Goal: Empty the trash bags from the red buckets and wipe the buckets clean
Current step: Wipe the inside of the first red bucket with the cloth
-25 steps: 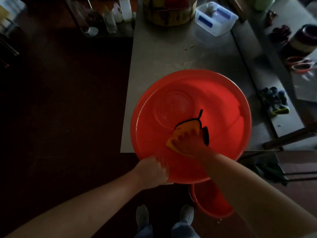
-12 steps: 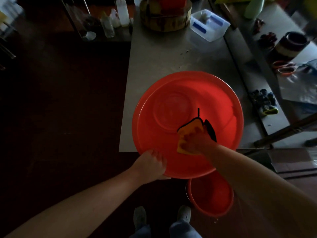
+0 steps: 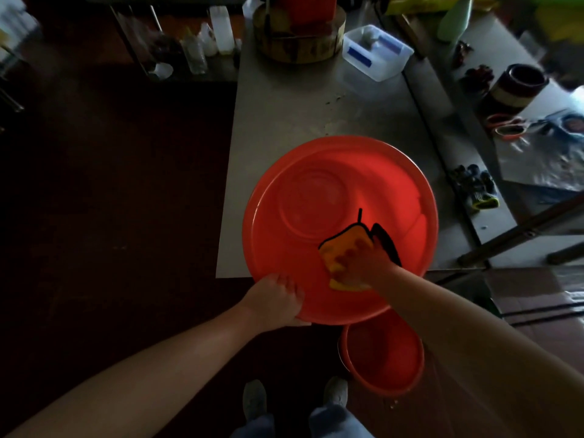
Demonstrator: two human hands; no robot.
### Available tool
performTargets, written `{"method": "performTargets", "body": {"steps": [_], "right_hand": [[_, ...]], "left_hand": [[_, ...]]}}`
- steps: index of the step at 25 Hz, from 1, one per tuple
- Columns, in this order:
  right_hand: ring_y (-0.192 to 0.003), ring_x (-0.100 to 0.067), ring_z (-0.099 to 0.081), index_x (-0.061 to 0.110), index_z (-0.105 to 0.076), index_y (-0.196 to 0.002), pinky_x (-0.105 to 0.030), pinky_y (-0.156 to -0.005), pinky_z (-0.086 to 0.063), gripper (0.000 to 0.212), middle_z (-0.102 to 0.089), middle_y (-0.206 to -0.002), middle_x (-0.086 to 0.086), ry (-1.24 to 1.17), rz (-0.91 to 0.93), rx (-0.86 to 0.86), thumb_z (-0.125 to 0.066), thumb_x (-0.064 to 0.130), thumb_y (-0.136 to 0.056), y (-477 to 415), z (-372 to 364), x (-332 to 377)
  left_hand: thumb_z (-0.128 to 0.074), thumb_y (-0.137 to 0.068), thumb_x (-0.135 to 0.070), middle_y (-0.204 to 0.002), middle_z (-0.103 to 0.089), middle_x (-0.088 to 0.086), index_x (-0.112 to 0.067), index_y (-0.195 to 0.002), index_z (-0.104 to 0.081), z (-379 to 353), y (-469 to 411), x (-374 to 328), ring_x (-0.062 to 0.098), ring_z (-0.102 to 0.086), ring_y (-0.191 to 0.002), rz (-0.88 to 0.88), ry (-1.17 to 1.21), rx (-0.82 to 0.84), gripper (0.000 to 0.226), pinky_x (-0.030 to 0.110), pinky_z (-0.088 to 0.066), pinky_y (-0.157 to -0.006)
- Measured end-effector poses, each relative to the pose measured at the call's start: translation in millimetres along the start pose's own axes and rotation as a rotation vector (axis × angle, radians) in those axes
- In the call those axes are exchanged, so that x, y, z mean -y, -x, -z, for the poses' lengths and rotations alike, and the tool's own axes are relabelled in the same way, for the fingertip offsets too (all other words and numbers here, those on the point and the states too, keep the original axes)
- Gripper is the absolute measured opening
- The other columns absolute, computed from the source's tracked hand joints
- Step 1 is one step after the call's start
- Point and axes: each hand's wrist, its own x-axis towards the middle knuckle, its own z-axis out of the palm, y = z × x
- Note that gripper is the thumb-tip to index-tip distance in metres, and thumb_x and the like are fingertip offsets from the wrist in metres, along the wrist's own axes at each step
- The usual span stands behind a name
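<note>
Dark, reddish-brown floor point(image 3: 110, 200) fills the left side of the dim room. At its far end stands a metal rack point(image 3: 151, 52) with several pale plastic bottles point(image 3: 221, 33) crowded on it. Beside the rack begins a grey steel table point(image 3: 284, 115), its top scuffed and speckled with a few crumbs.

The left hand point(image 3: 278, 298) grips the near rim of the large red bucket point(image 3: 316, 172), fingers curled over the edge. The bucket sits at the near end of the table, and its rim reaches out past the table's edge toward the person. Inside it, the right hand point(image 3: 360, 263) curls its fingers over a yellow cloth point(image 3: 331, 254) with black trim, pressing it against the near inner wall.

Below, two grey shoes point(image 3: 254, 399) stand on the floor, and a smaller red bucket point(image 3: 384, 355) sits just right of them, partly under the large one.

Farther back on the table are a round wooden block point(image 3: 300, 42) and a clear plastic box point(image 3: 376, 52). To the right runs a second steel surface point(image 3: 442, 128) holding dark work gloves point(image 3: 474, 188), orange-handled scissors point(image 3: 505, 128) and a brown banded pot point(image 3: 518, 83).
</note>
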Motion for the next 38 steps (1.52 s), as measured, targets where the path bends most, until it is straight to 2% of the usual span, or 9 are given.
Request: {"method": "performTargets", "body": {"steps": [3, 6, 10, 13, 19, 23, 27, 33, 38], "right_hand": [[-0.153, -0.036, -0.006, 0.037, -0.026, -0.157, -0.068, -0.113, 0.007, 0.069, -0.019, -0.167, -0.004, -0.103, 0.019, 0.130, -0.026, 0.071, -0.097, 17.8, 4.5, 32.2], [-0.156, -0.031, 0.001, 0.043, -0.005, -0.159, -0.068, -0.117, 0.001, 0.064, -0.004, -0.169, 0.008, -0.124, 0.101, 0.219, -0.016, 0.068, -0.101, 36.3, -1.6, 59.5], [-0.153, -0.031, -0.009, 0.046, -0.017, -0.157, -0.067, -0.117, 0.001, 0.068, -0.020, -0.165, 0.005, 0.114, 0.070, 0.090, -0.018, 0.075, -0.096, 41.0, -10.1, 25.3], [-0.154, -0.033, -0.002, 0.047, -0.015, -0.157, -0.070, -0.113, 0.009, 0.070, -0.017, -0.165, 0.002, 0.280, -0.015, 0.080, -0.017, 0.076, -0.093, 46.5, -14.5, 6.3], [-0.154, -0.037, 0.006, 0.047, 0.002, -0.158, -0.074, -0.113, 0.001, 0.068, 0.002, -0.170, 0.004, -0.019, 0.069, 0.182, -0.007, 0.072, -0.095, 58.4, -20.2, 62.0], [-0.154, -0.036, 0.005, 0.050, -0.003, -0.157, -0.075, -0.112, 0.002, 0.087, -0.001, -0.169, 0.006, -0.030, 0.110, 0.143, 0.011, 0.078, -0.076, 42.6, -20.4, 57.6], [-0.154, -0.036, -0.004, 0.043, -0.011, -0.159, -0.071, -0.116, -0.003, 0.067, -0.012, -0.168, 0.003, -0.120, 0.055, 0.042, -0.014, 0.070, -0.098, 5.7, -29.5, 47.2], [-0.153, -0.038, -0.008, 0.041, -0.017, -0.158, -0.070, -0.116, -0.001, 0.084, -0.016, -0.167, 0.000, -0.177, 0.073, 0.032, 0.004, 0.081, -0.088, -67.3, -31.4, 45.9], [-0.149, -0.040, -0.015, 0.039, -0.015, -0.159, -0.068, -0.117, -0.006, 0.064, -0.020, -0.165, -0.003, -0.176, 0.065, 0.038, -0.005, 0.063, -0.101, -57.4, -27.7, 49.8]], "left_hand": [[-0.037, -0.085, -0.081, -0.072, -0.070, 0.011, -0.009, -0.079, -0.068, 6.6, -3.2, 3.1, 0.026, -0.066, -0.065, -0.037, -0.041, 0.036, 0.078, 0.032, -0.053, -0.065], [-0.036, -0.087, -0.080, -0.073, -0.069, 0.010, -0.009, -0.079, -0.068, 10.1, -2.0, -0.4, 0.025, -0.066, -0.064, -0.034, -0.049, 0.065, 0.078, 0.032, -0.053, -0.066], [-0.040, -0.085, -0.081, -0.078, -0.070, 0.013, -0.007, -0.079, -0.069, 5.9, 4.4, -6.2, 0.028, -0.067, -0.070, 0.002, -0.018, 0.088, 0.079, 0.036, -0.054, -0.070], [-0.036, -0.088, -0.078, -0.086, -0.071, 0.019, -0.001, -0.084, -0.070, 2.4, 7.2, -14.3, 0.031, -0.069, -0.078, 0.028, -0.022, 0.124, 0.084, 0.040, -0.056, -0.076], [-0.049, -0.080, -0.081, -0.068, -0.066, 0.010, -0.012, -0.068, -0.068, 7.6, 2.0, -8.7, 0.026, -0.062, -0.061, 0.021, -0.050, 0.083, 0.072, 0.030, -0.049, -0.061], [-0.043, -0.085, -0.078, -0.071, -0.068, 0.011, -0.011, -0.073, -0.071, 4.9, 0.5, -10.5, 0.025, -0.063, -0.063, 0.001, -0.069, 0.031, 0.074, 0.028, -0.050, -0.063], [-0.034, -0.092, -0.075, -0.073, -0.070, 0.010, -0.013, -0.076, -0.071, -2.4, -3.6, -15.5, 0.025, -0.066, -0.066, -0.053, -0.051, 0.041, 0.074, 0.031, -0.053, -0.067], [-0.032, -0.096, -0.070, -0.077, -0.071, 0.012, -0.009, -0.079, -0.071, -14.2, -2.3, -16.5, 0.028, -0.070, -0.070, -0.087, -0.044, -0.036, 0.075, 0.035, -0.057, -0.071], [-0.034, -0.094, -0.072, -0.071, -0.069, 0.012, -0.010, -0.073, -0.069, -10.9, -1.3, -8.2, 0.027, -0.066, -0.064, -0.120, -0.073, -0.089, 0.075, 0.033, -0.055, -0.067]]}}
